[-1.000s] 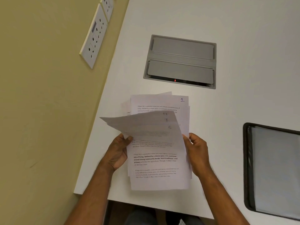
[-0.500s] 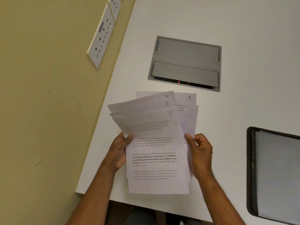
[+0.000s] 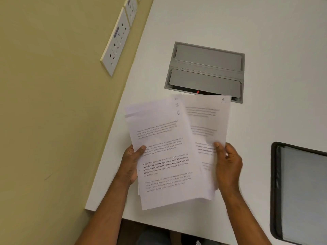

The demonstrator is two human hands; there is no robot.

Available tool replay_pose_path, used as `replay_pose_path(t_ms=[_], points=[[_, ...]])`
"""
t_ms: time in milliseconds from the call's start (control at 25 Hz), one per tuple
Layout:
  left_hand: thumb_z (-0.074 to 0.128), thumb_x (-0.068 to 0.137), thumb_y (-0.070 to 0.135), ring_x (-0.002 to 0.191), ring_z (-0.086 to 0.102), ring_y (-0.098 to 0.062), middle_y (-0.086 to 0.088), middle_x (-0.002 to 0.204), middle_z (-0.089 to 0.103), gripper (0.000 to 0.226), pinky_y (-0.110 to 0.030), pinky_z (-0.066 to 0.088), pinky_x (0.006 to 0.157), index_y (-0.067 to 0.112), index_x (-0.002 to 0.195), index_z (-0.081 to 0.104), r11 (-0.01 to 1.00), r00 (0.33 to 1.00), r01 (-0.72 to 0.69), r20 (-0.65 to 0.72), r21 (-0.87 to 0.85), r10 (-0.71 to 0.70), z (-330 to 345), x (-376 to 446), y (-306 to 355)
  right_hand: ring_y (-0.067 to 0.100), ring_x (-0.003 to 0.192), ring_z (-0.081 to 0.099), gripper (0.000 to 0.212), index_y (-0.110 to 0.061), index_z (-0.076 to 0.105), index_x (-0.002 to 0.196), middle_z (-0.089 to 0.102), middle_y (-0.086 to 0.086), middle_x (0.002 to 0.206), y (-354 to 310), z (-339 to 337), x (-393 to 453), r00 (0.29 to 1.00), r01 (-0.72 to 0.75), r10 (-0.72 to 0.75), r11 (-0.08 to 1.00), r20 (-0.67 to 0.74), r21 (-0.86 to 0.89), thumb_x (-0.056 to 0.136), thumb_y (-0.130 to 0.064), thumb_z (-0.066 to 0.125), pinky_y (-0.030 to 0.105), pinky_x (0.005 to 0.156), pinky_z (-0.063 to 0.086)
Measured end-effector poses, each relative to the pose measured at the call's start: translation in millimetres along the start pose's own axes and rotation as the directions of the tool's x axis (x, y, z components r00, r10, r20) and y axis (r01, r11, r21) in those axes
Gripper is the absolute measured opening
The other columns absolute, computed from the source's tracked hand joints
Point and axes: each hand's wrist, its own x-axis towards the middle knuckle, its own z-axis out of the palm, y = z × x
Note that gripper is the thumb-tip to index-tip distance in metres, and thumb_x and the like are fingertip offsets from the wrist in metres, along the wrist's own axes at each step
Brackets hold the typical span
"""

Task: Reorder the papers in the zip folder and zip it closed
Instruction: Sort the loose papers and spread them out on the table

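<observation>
I hold printed paper sheets above the white table (image 3: 265, 32). My left hand (image 3: 131, 165) grips the left edge of a fanned stack of papers (image 3: 162, 152), thumb on top; the front sheet carries a handwritten 6 near its top right corner. My right hand (image 3: 228, 167) pinches the right edge of a separate sheet (image 3: 207, 121), which is pulled out to the right from behind the stack and looks motion-blurred. The zip folder (image 3: 300, 191), black-edged with a grey face, lies flat at the right edge of the view, apart from both hands.
A grey recessed cable box (image 3: 206, 69) with a small red light sits in the table just beyond the papers. A yellow wall with white socket plates (image 3: 115, 43) runs along the left. The table's near edge is below my forearms.
The lifted sheets have come down and the stack has tilted left. My right hand has drawn one sheet out to the right from behind the stack. The view has moved closer.
</observation>
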Motion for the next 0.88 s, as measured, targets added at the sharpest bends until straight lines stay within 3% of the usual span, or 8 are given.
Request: replay_pose_path(t_ms=[120,240,320,400,560,760,800,880], points=[[0.059,0.100,0.008,0.092,0.074,-0.026,-0.012,0.110,0.076,0.021,-0.040,0.063,0.075,0.013,0.118,0.069,0.993,0.988,-0.080,-0.121,0.092,0.091,-4,8,13,0.004,0.097,0.066,0.019,-0.017,0.073,0.111,0.071,-0.005,0.105,-15,-13,8,0.980,0.128,-0.132,0.991,-0.150,-0.033,0.105,-0.029,0.059,0.031,0.091,0.059],[0.058,0.102,0.007,0.088,0.075,-0.020,-0.003,0.104,0.077,0.021,-0.032,0.062,0.071,0.018,0.116,0.070,0.956,0.966,-0.160,-0.161,0.247,0.204,-1,13,27,0.005,0.095,0.065,0.019,-0.018,0.071,0.114,0.069,-0.007,0.103,-42,-23,12,0.944,0.275,-0.284,0.958,-0.166,-0.077,0.105,-0.029,0.059,0.029,0.083,0.057],[0.058,0.102,0.007,0.090,0.075,-0.018,-0.004,0.108,0.077,0.023,-0.030,0.061,0.072,0.017,0.120,0.068,0.941,0.968,-0.157,-0.140,0.298,0.206,2,16,33,0.007,0.095,0.068,0.020,-0.014,0.071,0.117,0.073,-0.004,0.108,-60,-26,14,0.949,0.286,-0.285,0.958,-0.133,-0.013,0.104,-0.026,0.062,0.022,0.080,0.056],[0.060,0.102,0.008,0.094,0.075,-0.021,-0.009,0.114,0.076,0.022,-0.033,0.061,0.076,0.017,0.120,0.068,0.947,0.984,-0.118,-0.093,0.300,0.152,6,16,35,0.004,0.090,0.070,0.016,-0.016,0.068,0.116,0.074,-0.002,0.109,-66,-22,20,0.973,0.226,-0.224,0.973,-0.061,0.035,0.102,-0.021,0.065,0.017,0.075,0.056],[0.061,0.101,0.020,0.110,0.071,-0.030,-0.013,0.124,0.072,0.029,-0.041,0.057,0.093,0.012,0.128,0.068,0.963,0.995,-0.072,0.091,0.259,0.050,19,4,31,0.017,0.085,0.070,0.004,-0.017,0.066,0.097,0.076,0.003,0.094,-39,0,25,0.994,-0.018,0.006,0.994,0.111,0.107,0.098,-0.015,0.069,0.033,0.078,0.056],[0.057,0.103,0.021,0.100,0.073,-0.029,-0.015,0.116,0.074,0.024,-0.038,0.061,0.079,0.013,0.121,0.071,0.982,0.995,0.024,0.088,0.186,-0.041,23,-11,22,0.018,0.102,0.071,0.012,-0.011,0.068,0.110,0.076,0.000,0.114,1,13,14,0.935,-0.279,0.201,0.926,0.293,0.254,0.100,-0.017,0.066,0.030,0.080,0.059],[0.057,0.103,0.020,0.098,0.074,-0.028,-0.014,0.115,0.075,0.024,-0.037,0.062,0.076,0.012,0.121,0.071,0.985,0.995,0.042,0.077,0.169,-0.056,22,-12,20,0.018,0.099,0.067,0.013,-0.009,0.065,0.104,0.074,0.001,0.109,7,13,13,0.929,-0.288,0.208,0.925,0.306,0.246,0.100,-0.021,0.067,0.031,0.077,0.056],[0.055,0.104,0.023,0.097,0.074,-0.025,-0.012,0.114,0.076,0.026,-0.035,0.061,0.077,0.013,0.122,0.070,0.989,0.996,0.068,0.043,0.131,-0.074,19,-15,18,0.024,0.091,0.056,0.037,0.001,0.054,0.097,0.060,0.009,0.096,17,15,13,0.934,-0.268,0.197,0.938,0.297,0.219,0.096,-0.031,0.073,0.039,0.079,0.049]])
